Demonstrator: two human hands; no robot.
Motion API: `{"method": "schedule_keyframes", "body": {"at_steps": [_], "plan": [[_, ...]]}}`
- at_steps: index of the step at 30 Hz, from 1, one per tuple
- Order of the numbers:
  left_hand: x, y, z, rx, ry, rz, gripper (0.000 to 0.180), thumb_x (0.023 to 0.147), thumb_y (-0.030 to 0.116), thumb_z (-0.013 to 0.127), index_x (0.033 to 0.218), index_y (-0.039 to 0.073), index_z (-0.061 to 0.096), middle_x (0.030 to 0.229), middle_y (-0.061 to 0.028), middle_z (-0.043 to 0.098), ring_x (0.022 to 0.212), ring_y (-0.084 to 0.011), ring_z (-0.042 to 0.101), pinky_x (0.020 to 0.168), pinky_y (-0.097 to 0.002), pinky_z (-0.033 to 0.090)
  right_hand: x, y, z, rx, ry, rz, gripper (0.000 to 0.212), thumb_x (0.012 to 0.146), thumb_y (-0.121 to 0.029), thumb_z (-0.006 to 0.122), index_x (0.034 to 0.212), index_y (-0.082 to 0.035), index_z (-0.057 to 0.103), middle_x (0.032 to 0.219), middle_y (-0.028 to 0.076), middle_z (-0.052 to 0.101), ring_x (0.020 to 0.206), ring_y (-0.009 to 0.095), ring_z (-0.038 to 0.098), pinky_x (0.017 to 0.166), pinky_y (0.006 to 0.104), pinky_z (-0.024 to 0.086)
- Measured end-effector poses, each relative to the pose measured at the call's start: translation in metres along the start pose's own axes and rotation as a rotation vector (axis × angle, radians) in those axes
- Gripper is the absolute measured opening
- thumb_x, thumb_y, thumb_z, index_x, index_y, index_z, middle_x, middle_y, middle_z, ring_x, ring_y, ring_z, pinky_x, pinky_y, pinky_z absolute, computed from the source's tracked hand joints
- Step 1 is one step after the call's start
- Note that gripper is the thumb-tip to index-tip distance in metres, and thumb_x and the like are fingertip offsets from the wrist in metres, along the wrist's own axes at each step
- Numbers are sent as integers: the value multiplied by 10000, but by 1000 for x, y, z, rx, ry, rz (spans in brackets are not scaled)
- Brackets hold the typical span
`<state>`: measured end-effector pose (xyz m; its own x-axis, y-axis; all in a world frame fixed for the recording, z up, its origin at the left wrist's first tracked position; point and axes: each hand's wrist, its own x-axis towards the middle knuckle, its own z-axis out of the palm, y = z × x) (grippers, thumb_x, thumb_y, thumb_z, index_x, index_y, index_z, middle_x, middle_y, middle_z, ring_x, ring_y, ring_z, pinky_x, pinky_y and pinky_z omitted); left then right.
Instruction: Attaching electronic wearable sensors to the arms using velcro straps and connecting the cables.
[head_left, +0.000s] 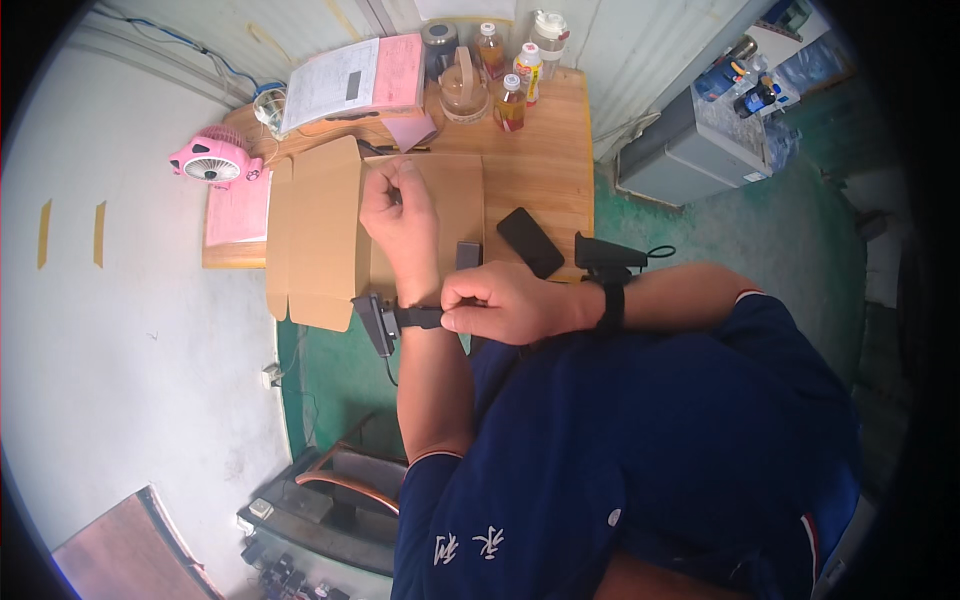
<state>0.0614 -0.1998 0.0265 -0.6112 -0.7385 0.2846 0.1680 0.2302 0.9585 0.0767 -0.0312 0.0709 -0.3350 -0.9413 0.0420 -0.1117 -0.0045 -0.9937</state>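
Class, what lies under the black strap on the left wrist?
The left wrist is there, bare skin showing either side of the black strap. Skin beneath is covered, and the right hand hides the spot it pinches.

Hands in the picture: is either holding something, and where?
The right hand pinches the black strap on the left wrist by its end. The left hand is curled; nothing shows in it.
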Motion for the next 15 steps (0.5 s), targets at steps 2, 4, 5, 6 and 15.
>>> {"method": "schedule_keyframes", "body": {"at_steps": [2,4,5,6,15], "plan": [[0,3,4,38,-5,85,103,978,72,637,945,-11,687,748,6,625,689,-56,527,630,-234,454,0,2,1,-14,30,-66,167,959,-164,665,904,-17,608,736,109,625,641,187,556,601,352,447],[-2,5,6,119,-27,180,108,974,73,641,931,-16,685,752,7,629,702,-58,535,652,-249,478,-1,2,3,-42,51,-152,159,962,-160,662,912,-20,603,747,110,623,636,219,557,603,358,448],[-3,6,5,182,-42,238,106,973,72,640,931,-14,685,752,6,633,706,-60,540,658,-250,483,-2,0,4,-63,54,-212,155,964,-157,662,917,-21,602,749,110,620,634,237,556,604,359,449],[-4,6,4,245,-58,296,104,972,71,640,931,-13,685,753,4,638,711,-62,545,664,-251,487,-2,-1,6,-85,57,-271,152,965,-154,661,922,-22,601,751,110,617,631,256,556,606,361,450],[4,21,1,-241,129,-97,88,986,72,609,986,13,674,693,3,597,624,-50,501,563,-225,388,7,10,8,-180,229,-130,138,921,-140,722,935,-46,622,951,126,614,819,298,618,727,407,501]]}}
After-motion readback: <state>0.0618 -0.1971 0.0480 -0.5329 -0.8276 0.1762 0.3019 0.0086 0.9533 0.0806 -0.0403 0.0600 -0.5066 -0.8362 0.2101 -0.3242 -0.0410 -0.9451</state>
